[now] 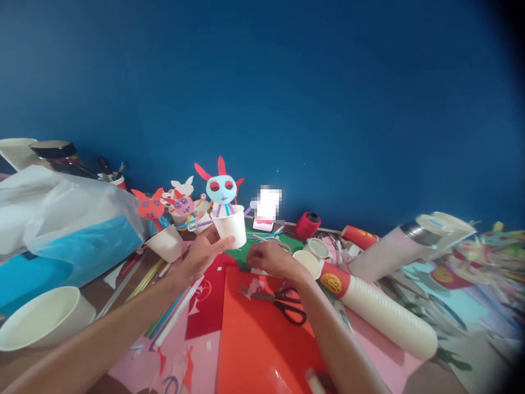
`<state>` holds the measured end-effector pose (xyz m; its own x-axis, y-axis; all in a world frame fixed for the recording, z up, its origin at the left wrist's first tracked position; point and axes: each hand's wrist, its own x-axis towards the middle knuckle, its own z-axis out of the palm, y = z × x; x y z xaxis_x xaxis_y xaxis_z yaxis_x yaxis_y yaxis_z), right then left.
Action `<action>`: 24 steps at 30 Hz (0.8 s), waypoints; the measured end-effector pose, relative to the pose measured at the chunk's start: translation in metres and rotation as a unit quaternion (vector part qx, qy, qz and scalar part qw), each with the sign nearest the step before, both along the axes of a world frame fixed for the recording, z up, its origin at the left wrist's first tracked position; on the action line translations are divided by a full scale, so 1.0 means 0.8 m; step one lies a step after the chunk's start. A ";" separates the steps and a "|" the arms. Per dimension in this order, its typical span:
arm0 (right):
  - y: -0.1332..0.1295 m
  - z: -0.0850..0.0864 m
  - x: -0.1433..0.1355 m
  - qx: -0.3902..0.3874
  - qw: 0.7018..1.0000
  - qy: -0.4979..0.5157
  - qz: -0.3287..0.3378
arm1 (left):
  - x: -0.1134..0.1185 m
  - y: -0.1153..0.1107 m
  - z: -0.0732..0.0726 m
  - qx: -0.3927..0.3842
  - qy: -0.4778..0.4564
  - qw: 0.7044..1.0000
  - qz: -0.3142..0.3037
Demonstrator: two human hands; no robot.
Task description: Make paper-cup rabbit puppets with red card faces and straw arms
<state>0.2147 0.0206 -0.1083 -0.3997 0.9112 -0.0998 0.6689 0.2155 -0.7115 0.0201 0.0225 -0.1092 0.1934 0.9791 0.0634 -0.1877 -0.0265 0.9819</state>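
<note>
My left hand grips a white paper cup, fingers behind it and thumb across its front. From the cup rises a paper rabbit puppet with a light-blue face, red eyes and red ears, on coloured stems. My right hand hovers over the green sheet, right of the cup and apart from it. Its fingers are curled together, and whatever they hold is hidden. Below it, black-handled scissors lie across an orange sheet.
More cup puppets, one with a red face and one with a pink face, stand to the left. A stack of paper cups, a tumbler and red thread lie to the right. A large white cup sits front left.
</note>
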 end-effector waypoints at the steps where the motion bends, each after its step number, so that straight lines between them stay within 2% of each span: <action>1: -0.003 0.004 0.001 0.027 0.994 -0.096 0.033 | 0.000 0.002 0.000 0.001 0.003 1.000 -0.002; 3: -0.009 0.010 0.000 0.058 0.969 -0.227 0.076 | 0.002 0.005 0.003 -0.001 0.006 1.000 -0.008; 8: -0.020 0.008 -0.012 0.058 0.947 -0.302 0.095 | 0.011 0.014 0.013 -0.007 -0.012 1.000 -0.012; 12: -0.027 0.004 -0.021 0.067 0.930 -0.352 0.084 | 0.012 0.020 0.011 0.005 -0.010 1.000 -0.007; 17: -0.031 0.004 -0.029 0.070 0.924 -0.368 0.081 | 0.001 0.023 0.001 0.004 -0.009 1.000 -0.020; 24: -0.022 0.002 -0.018 0.081 0.936 -0.328 0.098 | -0.007 0.025 -0.006 -0.004 0.001 1.000 -0.031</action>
<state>0.2003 0.0027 -0.1070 -0.4620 0.8511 -0.2492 0.8867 0.4495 -0.1088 0.0143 0.0427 -0.1143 0.2540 0.9657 0.0546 -0.1864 -0.0065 0.9824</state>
